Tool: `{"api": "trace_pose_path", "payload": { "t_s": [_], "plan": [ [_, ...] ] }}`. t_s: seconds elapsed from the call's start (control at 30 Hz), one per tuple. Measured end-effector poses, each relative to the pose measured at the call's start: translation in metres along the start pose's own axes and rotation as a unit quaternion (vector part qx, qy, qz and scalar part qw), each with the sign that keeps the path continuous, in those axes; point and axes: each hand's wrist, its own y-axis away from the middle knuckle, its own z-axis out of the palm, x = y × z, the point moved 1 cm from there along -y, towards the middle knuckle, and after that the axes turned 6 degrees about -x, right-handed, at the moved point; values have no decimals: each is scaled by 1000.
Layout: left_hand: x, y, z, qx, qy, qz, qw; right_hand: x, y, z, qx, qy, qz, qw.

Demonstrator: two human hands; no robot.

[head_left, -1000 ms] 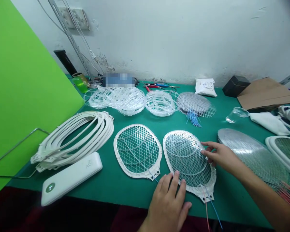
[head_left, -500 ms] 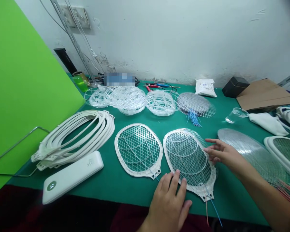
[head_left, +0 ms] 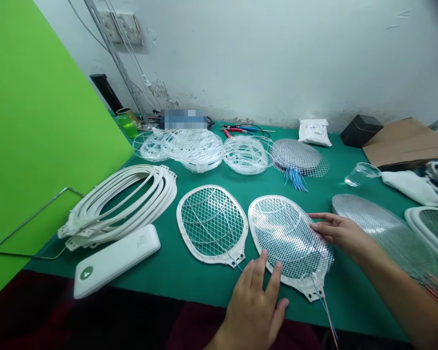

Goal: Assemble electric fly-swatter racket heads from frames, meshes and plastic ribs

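Flanking the right hand [head_left: 345,234] are a racket frame [head_left: 307,286] and mesh stack [head_left: 373,221].

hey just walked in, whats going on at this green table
A person is working on a white racket-shaped frame with a sheet of mesh lying over it. The right hand has its fingers at the mesh's right edge; the left hand's fingertips are at the frame's lower left rim. The mesh overhangs the rim on the right. A second meshed frame lies to the left, and stacked mesh to the right.
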Motion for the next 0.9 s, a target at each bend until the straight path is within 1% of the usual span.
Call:
{"api": "trace_pose_path", "payload": {
  "t_s": [0.13, 0.33, 0.43, 0.5, 0.6, 0.7, 0.73, 0.8, 0.87, 0.9],
  "plan": [
    [0, -2, -3, -19, 7, 15, 1000, -1, -1, 4, 16, 31, -29, 999],
    [-1, -4, -6, -19, 22, 9, 1000, 2, -6, 7, 37, 90, -76, 992],
    [-2, -4, -5, -24, 16, 11, 1000, 2, -7, 11, 52, 151, -98, 982],
    [-3, -4, -5, -23, 13, 11, 1000, 1, -6, 15, 66, 225, -112, 966],
    [-4, -4, -5, -20, 10, 12, 1000, 1, -4, 18, 91, 334, -128, 930],
    [-4, -4, -5, -17, 7, 12, 1000, 1, -2, 20, 122, 399, -149, 897],
    [-4, -5, -5, -17, 7, 12, 1000, 1, -2, 21, 136, 437, -167, 874],
    [-3, -5, -5, -16, 5, 9, 1000, 2, -1, 24, 168, 524, -218, 806],
    [-3, -5, -5, -16, 6, 6, 1000, 4, -1, 27, 171, 586, -283, 740],
    [-3, -5, -5, -17, 7, 5, 1000, 6, -2, 29, 158, 597, -315, 721]
  ]
}}
